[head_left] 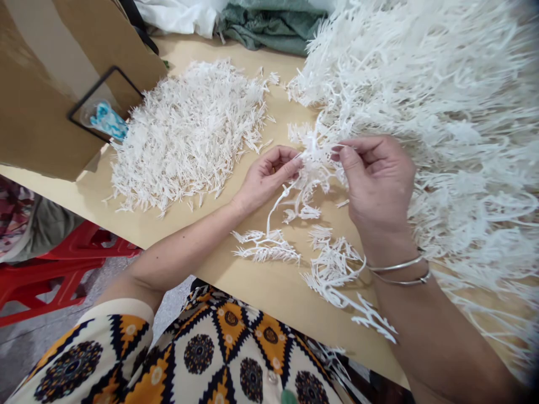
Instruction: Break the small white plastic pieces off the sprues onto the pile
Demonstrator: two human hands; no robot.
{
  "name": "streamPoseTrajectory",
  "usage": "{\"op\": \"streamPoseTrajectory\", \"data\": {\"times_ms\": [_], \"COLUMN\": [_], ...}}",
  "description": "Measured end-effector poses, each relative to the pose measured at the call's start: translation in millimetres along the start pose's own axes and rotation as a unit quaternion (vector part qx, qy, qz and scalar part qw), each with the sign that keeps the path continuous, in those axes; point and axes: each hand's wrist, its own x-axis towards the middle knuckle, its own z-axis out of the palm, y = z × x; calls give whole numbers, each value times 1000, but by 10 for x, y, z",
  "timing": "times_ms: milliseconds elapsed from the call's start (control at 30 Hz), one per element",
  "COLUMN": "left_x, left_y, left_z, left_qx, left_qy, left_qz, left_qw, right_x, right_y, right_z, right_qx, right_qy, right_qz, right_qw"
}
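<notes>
Between my two hands is a white plastic sprig [314,151] with many fine, branching tips. My left hand [273,171] pinches it from the left with thumb and forefinger. On the other side, my right hand [377,174] has its thumb and forefinger closed at the sprig's right edge; what lies exactly between those fingertips is too small to make out. A thin stem with a branched piece [267,247] hangs below my left hand onto the table. Closer to me, another loose white branch [337,269] lies beside my right wrist.
A heap of short white pieces [189,129] covers the table's left part. A larger pile of long white sprigs [455,112] fills the right. At the left stand a cardboard box [50,112] and a clear cup with blue-and-white contents [107,119]. Red stools [54,275] are below; green cloth [269,22] lies behind.
</notes>
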Motion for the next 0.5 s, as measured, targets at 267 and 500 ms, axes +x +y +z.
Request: {"op": "streamPoseTrajectory", "data": {"times_ms": [267, 500], "left_x": [3, -7], "left_y": [20, 9], "left_z": [6, -36], "left_qx": [-49, -14], "left_qy": [34, -23], "left_qz": [-58, -1], "left_qw": [997, 1000], "right_x": [-114, -126], "right_y": [-317, 111], "right_z": [7, 84], "right_qx": [-196, -82], "right_qy": [-84, -133], "right_qz": [-152, -2], "right_qw": [965, 988]}}
